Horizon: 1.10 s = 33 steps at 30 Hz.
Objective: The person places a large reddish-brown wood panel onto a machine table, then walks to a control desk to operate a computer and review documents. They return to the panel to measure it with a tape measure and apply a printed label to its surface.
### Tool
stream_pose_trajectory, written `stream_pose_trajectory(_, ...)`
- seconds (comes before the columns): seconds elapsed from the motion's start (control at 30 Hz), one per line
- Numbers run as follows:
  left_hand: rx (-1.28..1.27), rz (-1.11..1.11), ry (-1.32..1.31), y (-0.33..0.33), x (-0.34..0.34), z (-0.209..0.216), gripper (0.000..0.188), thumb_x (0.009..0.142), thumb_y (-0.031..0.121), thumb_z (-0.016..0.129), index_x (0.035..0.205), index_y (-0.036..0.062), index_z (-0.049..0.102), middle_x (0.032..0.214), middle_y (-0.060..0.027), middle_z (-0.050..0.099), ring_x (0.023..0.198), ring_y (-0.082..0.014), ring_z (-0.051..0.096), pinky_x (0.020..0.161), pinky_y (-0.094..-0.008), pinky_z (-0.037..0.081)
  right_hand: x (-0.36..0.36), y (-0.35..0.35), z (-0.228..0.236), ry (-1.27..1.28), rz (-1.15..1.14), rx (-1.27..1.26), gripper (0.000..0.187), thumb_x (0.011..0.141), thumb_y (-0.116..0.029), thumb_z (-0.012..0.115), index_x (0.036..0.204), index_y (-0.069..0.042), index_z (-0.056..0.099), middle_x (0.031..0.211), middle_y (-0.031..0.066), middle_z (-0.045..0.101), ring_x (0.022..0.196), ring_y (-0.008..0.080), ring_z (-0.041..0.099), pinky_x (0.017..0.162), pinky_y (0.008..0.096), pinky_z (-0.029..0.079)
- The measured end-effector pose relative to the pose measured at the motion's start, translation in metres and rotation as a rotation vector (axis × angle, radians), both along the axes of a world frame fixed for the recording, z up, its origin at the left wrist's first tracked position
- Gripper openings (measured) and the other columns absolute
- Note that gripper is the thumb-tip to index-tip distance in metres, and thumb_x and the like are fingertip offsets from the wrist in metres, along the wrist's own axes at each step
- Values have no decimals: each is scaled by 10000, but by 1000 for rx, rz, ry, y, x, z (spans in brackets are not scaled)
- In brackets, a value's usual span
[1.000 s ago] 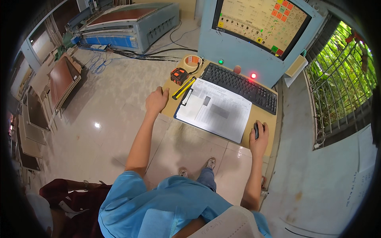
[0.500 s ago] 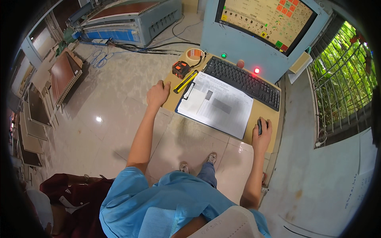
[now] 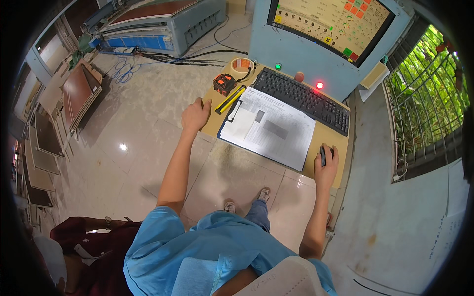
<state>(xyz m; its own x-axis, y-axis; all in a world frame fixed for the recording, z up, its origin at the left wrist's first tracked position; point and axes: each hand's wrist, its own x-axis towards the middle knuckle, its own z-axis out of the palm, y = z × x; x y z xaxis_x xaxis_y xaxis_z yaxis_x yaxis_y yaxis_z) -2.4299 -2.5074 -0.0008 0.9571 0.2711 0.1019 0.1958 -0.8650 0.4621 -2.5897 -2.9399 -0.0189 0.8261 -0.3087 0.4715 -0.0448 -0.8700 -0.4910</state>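
My right hand (image 3: 326, 166) is closed over a dark computer mouse (image 3: 323, 156) at the right end of a tan desk board (image 3: 211, 126). At the board's left edge rests my left hand (image 3: 196, 115), its fingers curled against the edge and partly hidden. Between my hands lies a clipboard with printed sheets (image 3: 281, 129), a black clip at its left end. A yellow and black cutter knife (image 3: 230, 99) is nearest to my left hand, with an orange and black tape measure (image 3: 224, 84) beyond it. A black keyboard (image 3: 301, 101) sits behind the clipboard.
A roll of tape (image 3: 242, 66) stands at the board's far left corner. Behind it rises a blue cabinet with a monitor (image 3: 335, 27) and a lit red button (image 3: 320, 85). Panels (image 3: 81, 96) lean at far left. A person in a dark red top (image 3: 106, 246) is close at my left.
Both hands stay in place, the left on the board's edge and the right on the mouse. Only a slight shift of the whole view shows.
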Motion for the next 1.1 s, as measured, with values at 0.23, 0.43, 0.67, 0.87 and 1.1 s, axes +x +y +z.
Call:
stream_pose_trajectory(0.23, 4, 1, 16, 0, 0, 3, 543, 983, 521, 458, 1135, 37, 651, 958, -254, 717, 930, -427, 691, 810, -516, 536, 0, -2, 1, 13, 0, -28, 423, 913, -165, 628, 1335, -132, 617, 1456, 255, 463, 1306, 432, 480, 1073, 468, 420)
stream_pose_trajectory(0.43, -8, 8, 24, -3, -1, 7, 547, 982, 526, 456, 1124, 36, 651, 976, -246, 717, 949, -423, 686, 819, -512, 529, 4, 0, 5, 5, -6, 11, 457, 912, -169, 631, 1363, -116, 583, 1460, 286, 441, 1316, 454, 462, 1079, 481, 408)
stream_pose_trajectory(0.67, 22, -3, 19, -2, -2, 5, 534, 992, 513, 437, 1104, 31, 639, 949, -254, 719, 914, -423, 696, 806, -525, 537, 5, 0, 4, 4, -36, 38, 451, 921, -177, 622, 1362, -95, 575, 1465, 293, 427, 1331, 460, 444, 1082, 484, 404)
stream_pose_trajectory(0.87, 27, 0, 2, -1, 0, 1, 539, 991, 517, 439, 1106, 31, 641, 952, -266, 713, 918, -448, 689, 807, -535, 539, 5, 0, 3, 10, -45, 7, 448, 921, -176, 620, 1359, -93, 576, 1467, 287, 426, 1332, 453, 445, 1081, 488, 405)
stream_pose_trajectory(1.1, 57, -8, -8, 1, 3, -4, 548, 990, 524, 438, 1095, 26, 641, 949, -277, 705, 920, -459, 680, 797, -547, 533, 5, -2, -2, -16, -56, -5, 442, 921, -192, 628, 1351, -105, 581, 1447, 292, 450, 1316, 461, 457, 1076, 485, 410)
